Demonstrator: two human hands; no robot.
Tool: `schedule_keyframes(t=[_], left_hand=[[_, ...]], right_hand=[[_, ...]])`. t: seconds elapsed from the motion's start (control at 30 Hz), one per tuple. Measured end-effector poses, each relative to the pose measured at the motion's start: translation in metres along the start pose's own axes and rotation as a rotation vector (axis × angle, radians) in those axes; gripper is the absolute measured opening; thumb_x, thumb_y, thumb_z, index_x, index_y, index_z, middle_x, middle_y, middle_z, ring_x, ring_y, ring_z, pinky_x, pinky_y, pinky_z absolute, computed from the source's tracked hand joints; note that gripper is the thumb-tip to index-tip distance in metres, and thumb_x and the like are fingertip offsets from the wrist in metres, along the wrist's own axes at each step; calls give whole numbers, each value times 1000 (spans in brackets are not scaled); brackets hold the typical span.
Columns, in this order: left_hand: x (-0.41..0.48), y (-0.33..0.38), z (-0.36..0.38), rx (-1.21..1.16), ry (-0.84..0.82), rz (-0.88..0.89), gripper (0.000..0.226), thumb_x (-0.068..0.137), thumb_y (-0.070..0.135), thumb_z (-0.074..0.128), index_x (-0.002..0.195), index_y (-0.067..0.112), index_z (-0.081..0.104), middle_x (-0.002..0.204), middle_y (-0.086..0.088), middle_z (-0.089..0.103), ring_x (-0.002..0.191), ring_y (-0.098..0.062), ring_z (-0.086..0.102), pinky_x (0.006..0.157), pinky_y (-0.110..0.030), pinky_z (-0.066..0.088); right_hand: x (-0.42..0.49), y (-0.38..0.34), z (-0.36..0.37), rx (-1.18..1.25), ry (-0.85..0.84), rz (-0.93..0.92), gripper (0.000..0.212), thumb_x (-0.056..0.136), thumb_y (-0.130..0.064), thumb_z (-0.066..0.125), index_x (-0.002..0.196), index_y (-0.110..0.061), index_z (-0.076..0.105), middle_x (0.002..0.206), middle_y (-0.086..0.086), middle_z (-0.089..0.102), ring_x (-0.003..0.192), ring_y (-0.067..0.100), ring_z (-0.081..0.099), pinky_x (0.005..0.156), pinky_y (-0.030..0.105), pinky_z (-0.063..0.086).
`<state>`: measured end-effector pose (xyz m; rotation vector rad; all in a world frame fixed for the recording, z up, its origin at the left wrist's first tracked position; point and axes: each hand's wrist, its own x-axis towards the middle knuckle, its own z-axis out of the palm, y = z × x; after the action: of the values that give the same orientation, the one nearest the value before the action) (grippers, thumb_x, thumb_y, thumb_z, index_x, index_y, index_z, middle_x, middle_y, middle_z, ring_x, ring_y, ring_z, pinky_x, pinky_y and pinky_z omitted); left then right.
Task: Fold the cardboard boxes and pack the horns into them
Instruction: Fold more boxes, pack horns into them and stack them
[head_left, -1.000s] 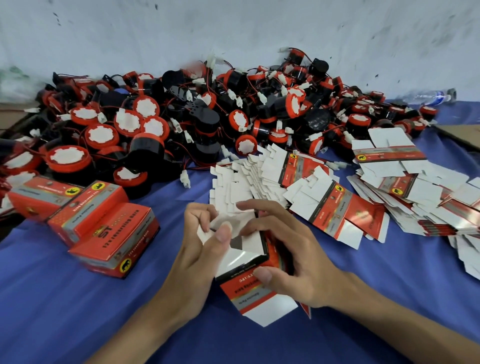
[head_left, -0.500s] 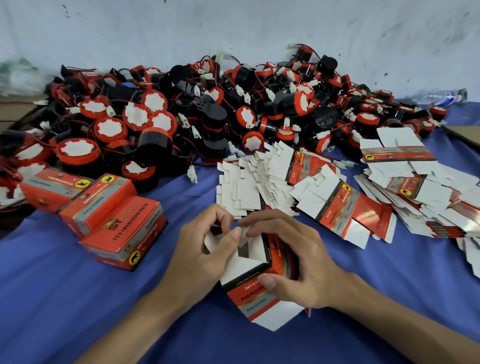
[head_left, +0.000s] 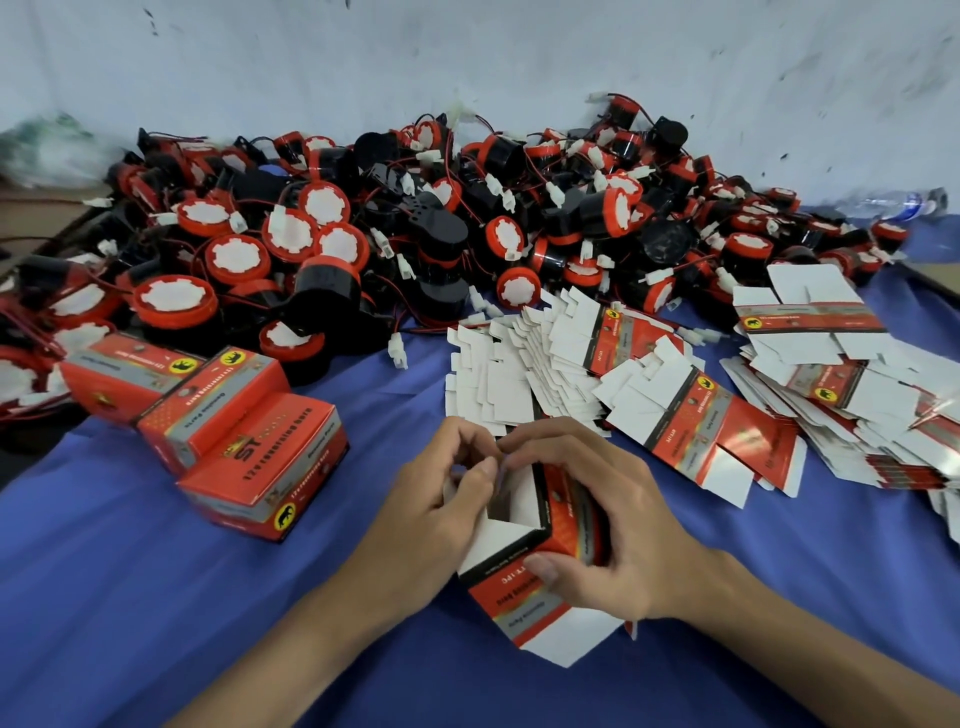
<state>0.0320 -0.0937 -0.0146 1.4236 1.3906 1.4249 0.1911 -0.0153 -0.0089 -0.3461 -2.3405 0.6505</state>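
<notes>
Since a second ago, both my hands close tighter over the top of the half-formed box (head_left: 524, 582), and its white flaps sit lower inside the opening. My left hand (head_left: 441, 499) curls its fingers and thumb on the near-left flap, pinching it. My right hand (head_left: 608, 514) wraps the box's red right side, thumb pressed on the front panel, fingertips meeting the left hand's at the far rim. Box stands tilted on the blue cloth (head_left: 156, 597), between my palms, open end up, bottom flap splayed toward me. Three finished boxes (head_left: 223, 426) lie touching one another, to my left. Flat unfolded cartons (head_left: 675, 395) fan out just beyond and right of my hands. Horns (head_left: 363, 234), red and black with wires, are heaped behind, against the wall (head_left: 467, 62).
</notes>
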Motion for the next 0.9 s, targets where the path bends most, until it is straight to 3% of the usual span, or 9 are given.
schedule_keyframes(t=[0.13,0.27,0.37,0.47,0.57,0.63,0.73,0.83,0.9], left_hand=[[0,-8,1,-48,-46,-65,10,97,33,47,104,27,45,90,26,59,84,8,57,70,-8,46],[3,-10,1,-53,-62,-100,41,76,53,49,111,40,32,113,17,46,98,16,52,78,-6,44],[2,-6,6,-88,-46,-101,48,75,51,56,114,40,29,119,8,45,100,13,56,77,-9,47],[-2,-2,10,-217,60,-144,55,69,47,63,114,37,33,118,2,52,92,5,64,69,-11,50],[-4,2,14,-482,3,-225,43,85,42,65,122,29,46,118,-2,65,102,-8,67,76,-18,53],[-6,6,16,-670,-44,-281,41,89,37,63,126,22,54,119,-3,68,109,-16,65,78,-24,55],[-10,9,21,-752,38,-260,39,83,30,60,121,20,57,112,-4,71,101,-17,68,75,-30,59],[-10,7,28,-662,253,-202,38,78,19,66,114,14,56,98,-4,73,90,-16,69,71,-31,58],[-5,8,23,-679,320,-224,42,74,16,57,116,12,57,99,-8,72,91,-20,67,78,-40,55]], right_hand=[[2,-6,-3,-88,-163,132,68,69,-64,59,117,-16,53,126,-9,50,109,10,57,87,39,50],[4,-14,-5,-139,-199,176,72,66,-68,59,127,-34,40,127,-21,47,108,1,54,88,36,49],[2,-16,-4,-113,-130,86,69,72,-57,62,133,-29,47,126,-14,56,114,5,55,90,36,49],[0,-17,-1,-126,-4,10,58,73,-49,65,121,-16,63,121,-4,61,113,13,58,87,39,50],[0,-20,4,-204,161,-33,54,73,-46,68,113,-10,67,117,3,62,107,20,61,82,38,51],[0,-24,5,-284,253,-21,58,72,-48,68,114,-7,66,117,4,62,105,22,62,78,38,53],[2,-31,5,-398,335,12,68,70,-57,69,118,-9,63,119,2,62,106,19,62,72,38,56],[6,-35,5,-453,287,60,82,67,-71,64,128,-19,48,128,-2,58,111,14,60,68,37,58],[4,-32,2,-323,206,66,88,67,-75,61,134,-23,40,134,-6,54,116,11,58,79,38,57]])
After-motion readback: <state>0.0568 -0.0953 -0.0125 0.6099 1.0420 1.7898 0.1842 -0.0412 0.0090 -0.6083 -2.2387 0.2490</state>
